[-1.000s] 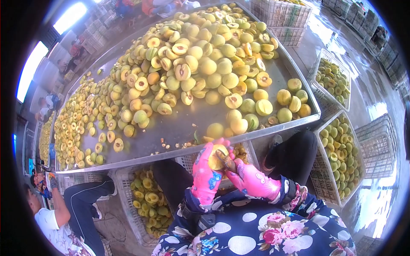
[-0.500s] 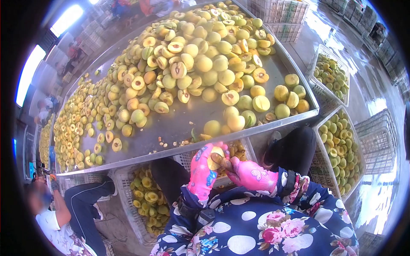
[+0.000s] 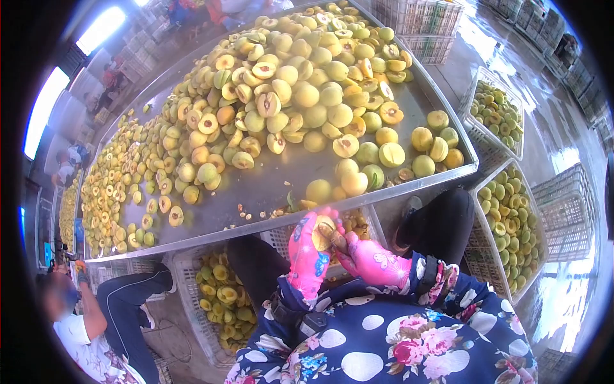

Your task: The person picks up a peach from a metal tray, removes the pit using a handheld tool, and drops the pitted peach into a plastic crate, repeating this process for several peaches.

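Observation:
Wearing a pink patterned glove, my left hand (image 3: 308, 256) is closed around a yellow peach half (image 3: 322, 234), its cut side turned towards my other hand. My right hand (image 3: 378, 262), gloved in pink too, is closed with its fingertips against the fruit. A small brownish tool (image 3: 339, 242) shows between its fingers and the peach; its exact shape is blurred and partly hidden. Both hands are just below the near edge of a metal table (image 3: 275, 179) that carries a large heap of halved peaches (image 3: 307, 96), many with the pit showing.
Beneath my hands stands a crate (image 3: 358, 224) of fruit pieces. Another crate of peaches (image 3: 224, 297) is at my left knee. Filled crates (image 3: 508, 224) line the right side, beside an empty white crate (image 3: 563, 214). A co-worker (image 3: 89, 326) sits at the left.
My left hand has shifted slightly right and tilted, with the peach half still in it. My right hand stays close against the fruit. The heap looks unchanged.

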### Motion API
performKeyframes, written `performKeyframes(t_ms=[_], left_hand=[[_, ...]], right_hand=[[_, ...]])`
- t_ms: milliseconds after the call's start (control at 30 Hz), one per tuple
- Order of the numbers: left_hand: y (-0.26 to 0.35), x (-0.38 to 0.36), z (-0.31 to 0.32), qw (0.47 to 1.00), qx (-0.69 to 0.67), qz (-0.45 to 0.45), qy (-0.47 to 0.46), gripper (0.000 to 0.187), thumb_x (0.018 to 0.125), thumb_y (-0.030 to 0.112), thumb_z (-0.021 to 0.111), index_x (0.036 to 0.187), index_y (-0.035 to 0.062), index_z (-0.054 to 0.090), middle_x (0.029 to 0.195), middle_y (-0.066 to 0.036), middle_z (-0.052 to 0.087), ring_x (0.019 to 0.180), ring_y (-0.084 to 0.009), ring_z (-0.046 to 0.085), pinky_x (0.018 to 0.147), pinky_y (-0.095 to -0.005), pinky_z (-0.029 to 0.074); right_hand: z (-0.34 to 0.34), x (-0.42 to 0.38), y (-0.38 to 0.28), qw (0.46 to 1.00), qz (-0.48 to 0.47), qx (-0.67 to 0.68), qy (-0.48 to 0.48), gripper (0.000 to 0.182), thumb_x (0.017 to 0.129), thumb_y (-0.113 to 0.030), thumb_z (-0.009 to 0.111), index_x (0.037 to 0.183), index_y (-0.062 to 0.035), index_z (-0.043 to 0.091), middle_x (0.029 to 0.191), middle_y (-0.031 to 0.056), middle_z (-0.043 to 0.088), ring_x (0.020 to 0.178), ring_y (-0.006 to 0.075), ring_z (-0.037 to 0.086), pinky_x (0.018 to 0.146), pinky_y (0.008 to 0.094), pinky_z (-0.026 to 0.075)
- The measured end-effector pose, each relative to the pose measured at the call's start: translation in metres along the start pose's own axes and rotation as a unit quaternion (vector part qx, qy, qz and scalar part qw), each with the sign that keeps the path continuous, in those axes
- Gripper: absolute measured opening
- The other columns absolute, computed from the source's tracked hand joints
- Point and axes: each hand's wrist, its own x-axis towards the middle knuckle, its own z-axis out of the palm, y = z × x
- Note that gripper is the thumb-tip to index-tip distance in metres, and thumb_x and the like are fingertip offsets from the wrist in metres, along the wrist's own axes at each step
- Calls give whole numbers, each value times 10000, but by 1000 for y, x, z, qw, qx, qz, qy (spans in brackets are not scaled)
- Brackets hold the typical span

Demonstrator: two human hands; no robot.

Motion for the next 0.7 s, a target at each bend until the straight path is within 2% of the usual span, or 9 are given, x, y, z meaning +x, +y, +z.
performKeyframes(t_ms=[33, 100, 167, 267, 367, 467, 567, 633, 700], left_hand=[[0, 0, -1, 1000, 6, -3, 3, 300, 929, 215, 466, 1072, -35, 551, 963, -156, 619, 793, -238, 607, 726, -331, 509], [0, 1, -6, 1000, 23, -7, 3, 293, 925, 206, 473, 1061, -40, 556, 948, -157, 625, 783, -234, 610, 723, -325, 510], [2, 1, -8, 999, 46, -7, 4, 290, 922, 203, 479, 1053, -44, 560, 938, -159, 629, 777, -231, 613, 720, -322, 512], [3, 1, -10, 997, 76, -7, 3, 294, 925, 215, 472, 1051, -34, 563, 946, -156, 624, 789, -233, 607, 724, -328, 509], [-1, 5, -18, 997, 82, -3, 6, 300, 935, 243, 450, 1055, -8, 564, 973, -144, 611, 817, -236, 590, 736, -343, 502], [-7, 7, -18, 996, 75, 26, 27, 304, 933, 245, 454, 1051, -11, 566, 958, -141, 619, 786, -225, 598, 704, -338, 511], [-10, 7, -16, 996, 61, 44, 57, 310, 934, 239, 449, 1052, -20, 571, 921, -142, 634, 726, -213, 616, 645, -326, 527], [-9, 5, -12, 994, 62, 55, 71, 310, 936, 244, 442, 1048, -12, 577, 921, -138, 635, 719, -209, 618, 633, -323, 527], [-8, 8, -21, 995, 86, 40, 39, 313, 937, 244, 442, 1045, -18, 577, 929, -137, 635, 750, -210, 619, 669, -323, 525]], right_hand=[[0, 3, 4, 998, 22, 26, -46, 286, 883, -151, 519, 1082, 29, 420, 741, 190, 556, 619, 345, 577, 552, 381, 434], [-4, 5, 2, 996, 47, 15, -79, 309, 885, -167, 520, 1094, 34, 414, 750, 197, 570, 665, 349, 597, 570, 385, 444], [-11, 3, -11, 996, 53, -56, -53, 320, 889, -187, 517, 1097, 34, 415, 762, 199, 582, 712, 346, 612, 592, 383, 454], [-11, 6, -6, 998, 24, -11, -56, 282, 900, -185, 490, 1068, 33, 431, 756, 193, 582, 679, 360, 606, 583, 390, 465], [5, 10, 9, 998, -62, 18, 21, 264, 903, -189, 493, 1026, 39, 439, 749, 162, 587, 566, 300, 598, 510, 372, 467], [-21, 11, -26, 972, 124, 154, -127, 269, 911, -231, 506, 1008, 16, 459, 660, 91, 563, 457, 194, 554, 418, 305, 442], [-14, 10, -25, 918, 160, 336, -135, 256, 920, -291, 499, 905, -35, 493, 577, 11, 500, 424, 92, 492, 380, 223, 398], [-13, 12, -10, 887, 146, 396, -186, 268, 925, -317, 487, 818, -71, 487, 542, -13, 460, 405, 82, 461, 370, 207, 378], [-14, 15, -5, 870, 145, 418, -218, 307, 928, -337, 474, 752, -86, 476, 522, -21, 438, 398, 72, 442, 363, 200, 364]])
